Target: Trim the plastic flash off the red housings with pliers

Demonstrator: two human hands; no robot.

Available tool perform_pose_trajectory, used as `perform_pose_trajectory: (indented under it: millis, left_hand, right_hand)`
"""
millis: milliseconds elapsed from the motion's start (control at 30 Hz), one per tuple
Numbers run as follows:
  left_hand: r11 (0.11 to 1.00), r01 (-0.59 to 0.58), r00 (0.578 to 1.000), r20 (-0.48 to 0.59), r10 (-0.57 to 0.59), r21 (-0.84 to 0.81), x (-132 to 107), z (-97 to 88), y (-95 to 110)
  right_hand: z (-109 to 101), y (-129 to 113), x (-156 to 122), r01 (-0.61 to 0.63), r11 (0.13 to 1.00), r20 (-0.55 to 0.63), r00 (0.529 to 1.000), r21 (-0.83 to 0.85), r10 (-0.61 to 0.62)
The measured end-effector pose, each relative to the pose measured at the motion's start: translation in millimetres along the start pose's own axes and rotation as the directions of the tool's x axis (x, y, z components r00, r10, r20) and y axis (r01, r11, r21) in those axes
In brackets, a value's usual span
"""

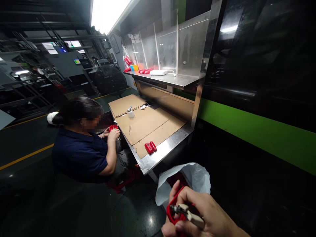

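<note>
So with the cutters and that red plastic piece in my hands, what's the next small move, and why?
Probably bring the small cream-handled cutters in your right hand onto the edge of the red plastic part: your left hand already holds that part right at the tool's tip, over the white plastic bag.

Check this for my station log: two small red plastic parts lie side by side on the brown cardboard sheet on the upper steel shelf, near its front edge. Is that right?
Not quite. The head view shows the two small red plastic parts side by side on the brown cardboard sheet, near its front edge, but that cardboard lies on the lower steel worktable, not on the upper steel shelf.
</note>
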State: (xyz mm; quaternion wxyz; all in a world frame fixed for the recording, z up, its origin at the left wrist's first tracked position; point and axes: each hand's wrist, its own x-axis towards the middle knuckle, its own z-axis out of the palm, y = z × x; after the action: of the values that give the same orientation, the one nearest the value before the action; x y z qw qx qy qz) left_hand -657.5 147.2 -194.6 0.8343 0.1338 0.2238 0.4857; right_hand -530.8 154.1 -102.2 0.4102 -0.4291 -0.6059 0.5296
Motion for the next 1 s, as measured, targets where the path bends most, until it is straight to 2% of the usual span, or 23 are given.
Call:
perform_pose_trajectory:
  millis: [167,367,533,600,667,733,833,900,1000]
  left_hand:
    - [0.981,-0.084,0.995,-0.035,0.091,0.176,5.8,7.9,7.4]
    - [0.869,-0.099,0.981,-0.098,0.167,0.485,-0.4,11.0,14.3]
    - [0.856,-0.117,0.978,-0.094,0.188,0.504,8.2,-4.1,7.1]
    - [0.872,-0.097,0.98,-0.109,0.169,0.479,13.8,-11.2,1.4]
    - [0.881,-0.111,0.984,-0.072,0.161,0.46,18.0,-15.0,-4.2]
    - [0.867,-0.169,0.979,-0.02,0.202,0.469,21.0,-14.5,-9.2]
    - [0.833,-0.246,0.96,0.003,0.282,0.495,24.4,-9.0,-14.2]
    - [0.823,-0.243,0.957,-0.014,0.291,0.514,26.8,-5.9,-15.1]
    - [0.829,-0.207,0.963,-0.038,0.265,0.52,30.4,-4.1,-13.2]
  right_hand:
    - [3.4,4.1,4.0,-0.051,0.995,0.039,0.998,0.082,0.048]
    - [6.3,15.6,3.2,-0.084,0.981,0.012,0.996,0.175,0.083]
    - [8.7,27.3,4.1,-0.107,0.982,0.025,0.994,0.157,0.104]
    - [11.0,35.7,2.0,-0.106,0.99,-0.001,0.994,0.091,0.107]
    - [15.1,47.4,-2.4,-0.097,0.995,-0.052,0.994,0.016,0.098]
    - [20.3,60.4,-7.6,-0.044,0.998,-0.149,0.988,-0.049,0.036]
    - [25.4,74.9,-11.4,0.067,0.981,-0.323,0.938,-0.182,-0.124]
    - [23.9,77.4,-9.9,0.126,0.963,-0.337,0.919,-0.236,-0.203]
    - [13.7,72.1,-4.7,0.187,0.968,-0.253,0.941,-0.168,-0.226]
